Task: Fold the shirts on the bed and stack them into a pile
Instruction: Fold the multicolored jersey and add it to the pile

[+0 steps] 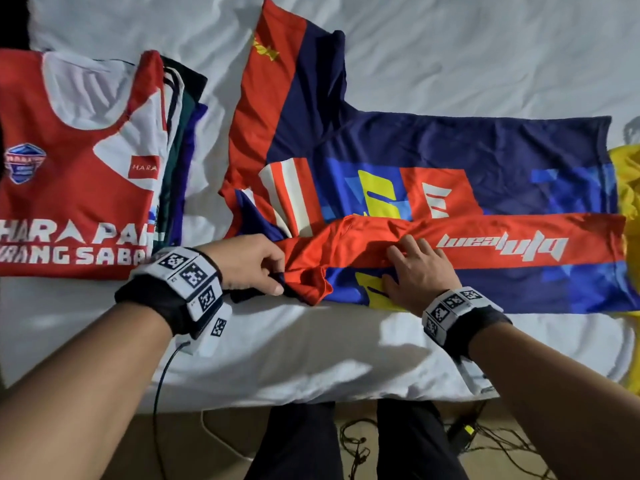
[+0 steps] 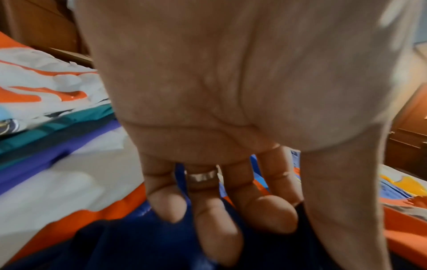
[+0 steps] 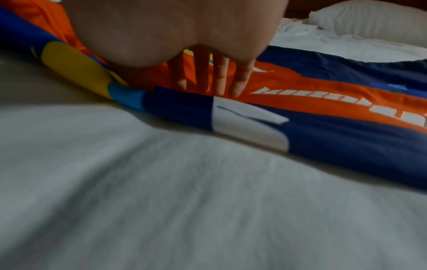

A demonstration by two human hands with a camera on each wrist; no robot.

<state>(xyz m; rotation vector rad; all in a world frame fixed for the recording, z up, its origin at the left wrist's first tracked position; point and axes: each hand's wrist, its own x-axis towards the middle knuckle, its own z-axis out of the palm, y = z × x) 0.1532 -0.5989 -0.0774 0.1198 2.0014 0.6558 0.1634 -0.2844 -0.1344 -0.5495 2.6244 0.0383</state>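
Observation:
A navy, red and blue jersey (image 1: pixel 433 143) lies spread across the white bed (image 1: pixel 450 46), its near side folded over in a red band with white lettering (image 1: pixel 502 247). My left hand (image 1: pixel 256 265) grips the bunched red and navy sleeve cloth at the jersey's near left corner; the left wrist view shows its fingers (image 2: pixel 217 215) curled into dark blue fabric (image 2: pixel 138 243). My right hand (image 1: pixel 415 271) presses flat on the folded band, fingers (image 3: pixel 219 78) straight on the orange-red cloth (image 3: pixel 300 95). A pile of folded shirts (image 1: pixel 76 161) with a red and white one on top sits at the left.
A yellow garment (image 1: pixel 628 181) lies at the bed's right edge, partly under the jersey. A pillow (image 3: pixel 369 20) sits at the far end in the right wrist view. Cables (image 1: pixel 353 441) and my legs are on the floor below the bed's near edge.

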